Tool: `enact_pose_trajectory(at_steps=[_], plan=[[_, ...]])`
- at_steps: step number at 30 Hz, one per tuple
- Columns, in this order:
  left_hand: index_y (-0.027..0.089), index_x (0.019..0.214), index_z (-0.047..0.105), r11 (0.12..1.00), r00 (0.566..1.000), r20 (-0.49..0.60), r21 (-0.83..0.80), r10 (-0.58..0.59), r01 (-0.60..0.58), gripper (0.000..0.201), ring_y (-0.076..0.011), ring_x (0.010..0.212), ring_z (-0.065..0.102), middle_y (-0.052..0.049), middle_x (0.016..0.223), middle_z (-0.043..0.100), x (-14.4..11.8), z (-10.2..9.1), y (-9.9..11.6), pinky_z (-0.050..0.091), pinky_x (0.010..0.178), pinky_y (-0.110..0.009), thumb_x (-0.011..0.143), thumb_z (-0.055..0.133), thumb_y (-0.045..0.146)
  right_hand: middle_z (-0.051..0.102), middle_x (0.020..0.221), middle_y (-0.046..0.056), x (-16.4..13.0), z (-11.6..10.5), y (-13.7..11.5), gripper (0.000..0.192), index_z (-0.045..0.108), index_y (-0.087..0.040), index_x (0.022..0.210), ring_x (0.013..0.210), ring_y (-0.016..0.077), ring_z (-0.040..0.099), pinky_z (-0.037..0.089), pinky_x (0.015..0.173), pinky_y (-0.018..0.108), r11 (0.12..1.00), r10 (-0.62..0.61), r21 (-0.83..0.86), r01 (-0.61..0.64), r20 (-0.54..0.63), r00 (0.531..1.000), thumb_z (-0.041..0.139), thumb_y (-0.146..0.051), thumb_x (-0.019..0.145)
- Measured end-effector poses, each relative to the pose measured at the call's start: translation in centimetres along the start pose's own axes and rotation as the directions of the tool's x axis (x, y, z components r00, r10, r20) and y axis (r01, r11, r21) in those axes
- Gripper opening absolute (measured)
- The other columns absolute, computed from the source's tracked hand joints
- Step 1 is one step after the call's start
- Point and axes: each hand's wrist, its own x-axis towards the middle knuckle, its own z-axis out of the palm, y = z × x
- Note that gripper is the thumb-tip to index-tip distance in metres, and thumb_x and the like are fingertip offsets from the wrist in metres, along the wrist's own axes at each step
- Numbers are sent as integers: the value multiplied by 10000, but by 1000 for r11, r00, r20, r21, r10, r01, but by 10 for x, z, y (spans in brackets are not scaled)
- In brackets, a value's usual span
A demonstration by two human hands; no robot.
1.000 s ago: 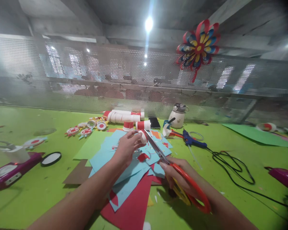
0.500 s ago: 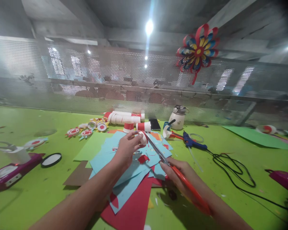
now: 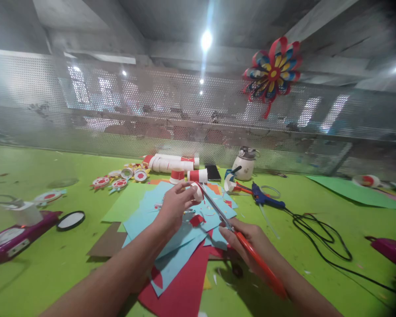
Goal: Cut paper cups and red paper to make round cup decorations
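My left hand (image 3: 174,206) holds a small white paper cup (image 3: 196,192) above a pile of blue and red paper sheets (image 3: 178,251). My right hand (image 3: 247,242) grips red-handled scissors (image 3: 237,235). Their metal blades point up and left, with the tips at the cup's rim. Both forearms reach in from the bottom edge over the green table (image 3: 46,273).
Behind the pile lie stacked red-and-white cups (image 3: 171,163), round paper ornaments (image 3: 119,178), a dark phone (image 3: 213,171), a white pot (image 3: 246,164) and a blue glue gun (image 3: 265,197) with a black cord (image 3: 320,237). Magenta devices sit at left (image 3: 13,235) and right (image 3: 391,248). A paper flower (image 3: 272,70) hangs on the mesh wall.
The scissor handles have closed together in my right hand, and the blades have shut at the cup's rim. My left hand has barely moved.
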Motion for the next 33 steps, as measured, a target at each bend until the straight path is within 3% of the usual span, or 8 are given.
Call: enact_pose_trajectory(at_steps=[6, 33], plan=[[105, 918, 607, 1000, 1000, 26, 21, -2, 1, 304, -198, 726, 653, -136, 845, 681, -1, 0, 0, 519, 740, -372, 692, 710, 282, 475, 556, -11, 0, 3, 4, 437, 625, -173, 770, 529, 142, 417, 348, 503, 245, 1000, -10, -13, 10, -27, 1000, 451, -571, 823], [105, 982, 599, 999, 999, -11, 37, 31, -30, 396, -190, 724, 631, -118, 835, 666, 0, 1, -2, 513, 702, -361, 649, 742, 266, 518, 589, -6, 2, 2, 5, 417, 652, -166, 805, 547, 144, 447, 344, 512, 244, 1000, 13, -17, -14, -15, 1000, 485, -547, 816]])
